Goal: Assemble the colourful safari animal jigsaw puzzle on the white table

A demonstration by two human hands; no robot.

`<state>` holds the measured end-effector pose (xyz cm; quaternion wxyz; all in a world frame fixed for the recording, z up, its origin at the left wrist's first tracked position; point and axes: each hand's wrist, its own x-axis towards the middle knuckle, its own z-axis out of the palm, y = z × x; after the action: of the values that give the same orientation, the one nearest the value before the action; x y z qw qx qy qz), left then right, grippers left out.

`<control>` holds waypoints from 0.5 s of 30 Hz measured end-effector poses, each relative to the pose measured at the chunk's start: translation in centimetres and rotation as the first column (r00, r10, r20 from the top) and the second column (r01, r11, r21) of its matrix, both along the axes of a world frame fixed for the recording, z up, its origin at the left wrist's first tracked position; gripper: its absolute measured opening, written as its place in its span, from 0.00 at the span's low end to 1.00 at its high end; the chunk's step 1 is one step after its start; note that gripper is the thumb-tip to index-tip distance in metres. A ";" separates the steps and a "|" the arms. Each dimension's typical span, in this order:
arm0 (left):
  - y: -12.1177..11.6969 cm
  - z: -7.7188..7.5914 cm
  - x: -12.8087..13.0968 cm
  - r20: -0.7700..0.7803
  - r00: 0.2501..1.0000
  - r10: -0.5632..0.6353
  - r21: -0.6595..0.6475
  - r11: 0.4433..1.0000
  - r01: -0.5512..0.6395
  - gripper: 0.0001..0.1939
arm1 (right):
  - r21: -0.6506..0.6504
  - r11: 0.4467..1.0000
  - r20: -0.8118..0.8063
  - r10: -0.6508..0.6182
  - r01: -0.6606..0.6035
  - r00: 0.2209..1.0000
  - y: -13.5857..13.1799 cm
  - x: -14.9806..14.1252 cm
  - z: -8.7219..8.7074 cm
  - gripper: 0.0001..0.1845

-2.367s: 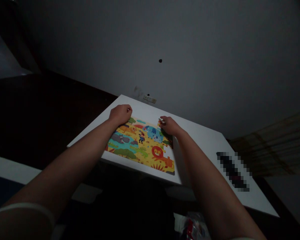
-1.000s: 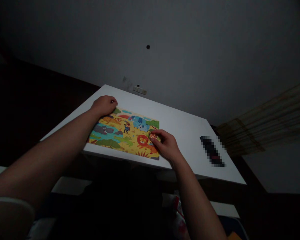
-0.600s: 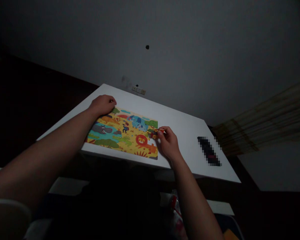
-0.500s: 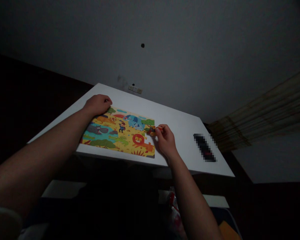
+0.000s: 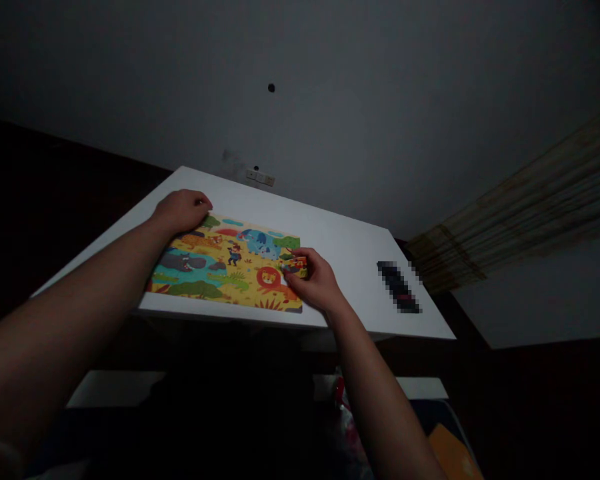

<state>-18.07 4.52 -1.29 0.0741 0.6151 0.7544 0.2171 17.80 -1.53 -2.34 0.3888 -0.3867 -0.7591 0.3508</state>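
A jigsaw puzzle [image 5: 240, 280] with a lion, elephants, a hippo and other animals lies flat at the table's near edge. My left hand [image 5: 183, 210] rests with curled fingers at its far left corner; no object shows in it. Between the thumb and fingers of my right hand [image 5: 317, 283] is a puzzle piece [image 5: 297, 267] with a red, yellow and dark print. This piece is over the puzzle's right side, above and right of the lion, by a pale gap. Whether it lies flat there or is tilted, I cannot tell.
The puzzle is on a white table [image 5: 350, 240] against a grey wall. A dark pixelated object [image 5: 399, 287] lies toward the table's right end. Below the table are a plastic bag [image 5: 350, 427] and an orange item [image 5: 453, 453]. A curtain [image 5: 505, 207] hangs at right.
My right hand has brought the puzzle piece left, from just beside the puzzle's right edge to over it, and the piece has turned. The view has shifted slightly; my left hand stays at the corner.
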 end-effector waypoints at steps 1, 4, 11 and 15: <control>0.0 0.0 0.0 0.001 1.000 0.004 -0.002 1.000 -0.004 0.20 | 0.004 1.000 0.008 0.005 -0.005 1.000 -0.1 0.1 0.1 0.19; 0.1 -0.1 0.0 0.003 1.000 0.006 0.006 1.000 -0.006 0.20 | 0.054 0.999 -0.001 -0.005 0.005 1.000 -0.1 0.3 0.5 0.09; 0.2 -0.3 -0.2 -0.008 1.000 0.006 0.022 1.000 -0.005 0.20 | -0.043 0.995 -0.145 -0.097 0.092 0.985 0.1 0.2 0.2 0.24; 0.2 -0.4 -0.2 0.009 1.000 0.006 0.025 1.000 -0.006 0.19 | -0.045 0.990 -0.129 -0.137 0.132 0.982 0.6 0.2 -0.2 0.24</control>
<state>-18.24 4.71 -1.64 0.0692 0.6126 0.7532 0.2295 18.04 -0.98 -2.50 0.4536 -0.4201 -0.6976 0.3622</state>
